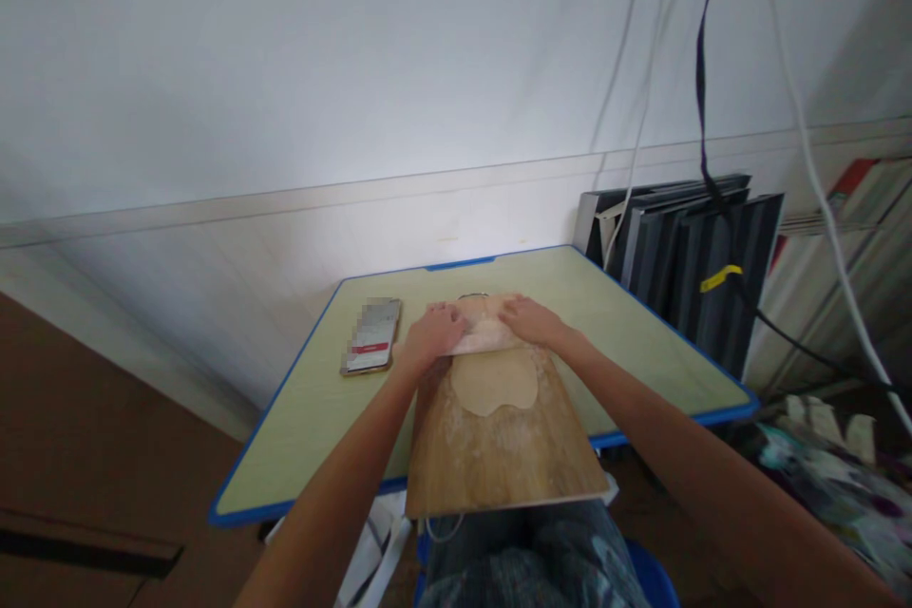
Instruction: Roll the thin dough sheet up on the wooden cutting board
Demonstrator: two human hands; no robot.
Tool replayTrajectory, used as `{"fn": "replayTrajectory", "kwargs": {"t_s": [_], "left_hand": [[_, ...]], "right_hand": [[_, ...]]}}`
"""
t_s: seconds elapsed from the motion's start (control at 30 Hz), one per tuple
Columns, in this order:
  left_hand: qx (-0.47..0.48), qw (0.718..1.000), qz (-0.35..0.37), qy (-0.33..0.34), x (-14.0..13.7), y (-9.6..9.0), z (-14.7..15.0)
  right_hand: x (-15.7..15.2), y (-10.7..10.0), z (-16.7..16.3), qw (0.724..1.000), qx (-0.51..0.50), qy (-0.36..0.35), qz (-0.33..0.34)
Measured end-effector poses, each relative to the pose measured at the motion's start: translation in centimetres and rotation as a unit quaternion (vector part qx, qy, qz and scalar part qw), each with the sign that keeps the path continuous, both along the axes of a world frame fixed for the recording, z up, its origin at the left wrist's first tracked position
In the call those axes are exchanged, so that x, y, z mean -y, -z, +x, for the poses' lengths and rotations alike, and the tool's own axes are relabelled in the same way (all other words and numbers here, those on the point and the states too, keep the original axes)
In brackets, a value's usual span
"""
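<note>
A flat sheet of pale dough (495, 383) with a wavy near edge lies on a wooden board (507, 465). Across the dough rests a light wooden rolling pin (488, 336). My left hand (436, 331) is closed over the pin's left end, fingers curled. At its right end my right hand (531, 318) grips it too, with the fingers bent over the top. Part of the dough shows beyond the pin, and the hands and pin cover the rest. Flour dusts the board around the dough.
The board overhangs the near edge of a blue-rimmed table (292, 427) above my lap. A phone (371, 337) lies left of the board. Dark flat panels (684, 256) lean against the wall at right, and cables (702, 95) hang in front of them.
</note>
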State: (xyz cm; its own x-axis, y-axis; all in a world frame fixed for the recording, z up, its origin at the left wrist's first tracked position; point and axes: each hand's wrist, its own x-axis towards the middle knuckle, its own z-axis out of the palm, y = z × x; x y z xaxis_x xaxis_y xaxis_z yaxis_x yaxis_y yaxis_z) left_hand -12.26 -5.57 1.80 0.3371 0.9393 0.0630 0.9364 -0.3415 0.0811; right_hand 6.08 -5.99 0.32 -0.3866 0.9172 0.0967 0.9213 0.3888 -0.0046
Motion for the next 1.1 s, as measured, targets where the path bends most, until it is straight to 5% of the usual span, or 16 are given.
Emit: {"fn": "replayTrajectory", "kwargs": {"t_s": [0.4, 0.87, 1.1], "left_hand": [[0.002, 0.998, 0.067, -0.003, 7.8, 0.7, -0.3], [-0.001, 0.998, 0.004, -0.059, 0.3, 0.0, 0.8], [-0.002, 0.999, 0.022, -0.044, 2.2, 0.1, 0.6]], "right_hand": [[9.0, 0.7, -1.3, 0.992, -0.035, 0.079, 0.092], [0.2, -0.2, -0.6, 0.997, -0.032, 0.077, 0.003], [2.0, -0.4, -0.5, 0.998, -0.028, 0.054, -0.002]]}}
